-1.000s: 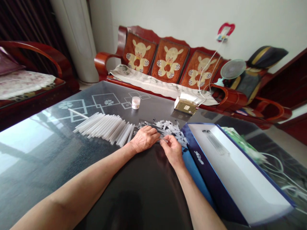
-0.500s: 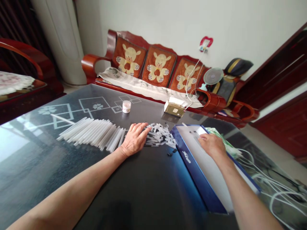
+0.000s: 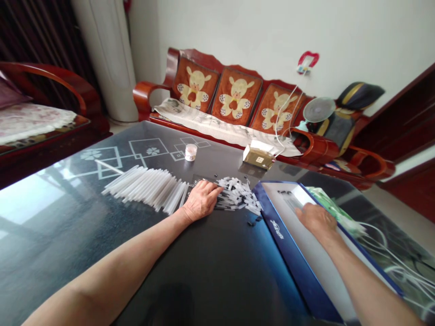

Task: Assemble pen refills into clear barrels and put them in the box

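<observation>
We see a few slim, clear pieces with dark ends lying in the far part of the open blue box, near its end wall. The right hand reaches over them, fingers curled down at their near ends; whether it grasps one or has let go, we cannot tell. The box stands slanted just beside the heap of short white pieces, which probably keeps the reach between them short. At the heap's left side the left hand rests palm down, fingers loosely bent; what lies beneath is hidden, so we cannot tell if it grips anything. Left of it, pale tubes lie side by side in a row, likely so each can be picked up singly. A few small black bits lie near the box. Farther back on the dark table stand a small round tub and a tissue box, apparently set out of the hands' way.
</observation>
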Demonstrator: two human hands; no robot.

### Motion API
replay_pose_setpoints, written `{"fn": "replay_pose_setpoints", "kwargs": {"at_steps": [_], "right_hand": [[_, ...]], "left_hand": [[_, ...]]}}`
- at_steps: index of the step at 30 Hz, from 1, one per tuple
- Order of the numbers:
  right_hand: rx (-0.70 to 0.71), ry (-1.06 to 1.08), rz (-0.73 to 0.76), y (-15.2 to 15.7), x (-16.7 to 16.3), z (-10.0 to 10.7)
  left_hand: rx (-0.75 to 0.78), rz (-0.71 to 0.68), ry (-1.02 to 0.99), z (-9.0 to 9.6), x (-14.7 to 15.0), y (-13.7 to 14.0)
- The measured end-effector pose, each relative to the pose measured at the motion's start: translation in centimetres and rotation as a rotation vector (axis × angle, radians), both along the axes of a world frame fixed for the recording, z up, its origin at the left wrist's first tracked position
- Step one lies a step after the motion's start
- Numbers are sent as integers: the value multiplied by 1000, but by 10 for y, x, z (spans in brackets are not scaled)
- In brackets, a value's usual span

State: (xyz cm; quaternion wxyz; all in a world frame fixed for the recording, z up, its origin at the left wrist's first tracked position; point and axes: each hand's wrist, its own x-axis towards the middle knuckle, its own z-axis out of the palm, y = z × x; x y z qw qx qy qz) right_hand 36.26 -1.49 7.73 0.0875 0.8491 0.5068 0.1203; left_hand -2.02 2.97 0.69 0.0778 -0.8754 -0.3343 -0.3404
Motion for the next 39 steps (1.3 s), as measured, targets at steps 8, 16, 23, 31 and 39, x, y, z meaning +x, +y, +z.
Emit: {"fn": "replay_pose_setpoints", "kwargs": {"at_steps": [8, 16, 23, 31, 39], "right_hand": [[600, 306, 565, -23, -118, -5], [840, 538, 747, -46, -168, -85], [845, 555, 721, -41, -161, -84], [883, 525, 761, -41, -163, -86], [871, 545, 767, -40, -163, -86]], "left_hand": [[-105, 282, 73, 6, -4, 2], [-394, 605, 99, 37, -34, 12], [-639, 611, 468, 70, -49, 14], [-639, 570, 599, 65, -41, -39], [-639, 576, 578, 49, -33, -51]]}}
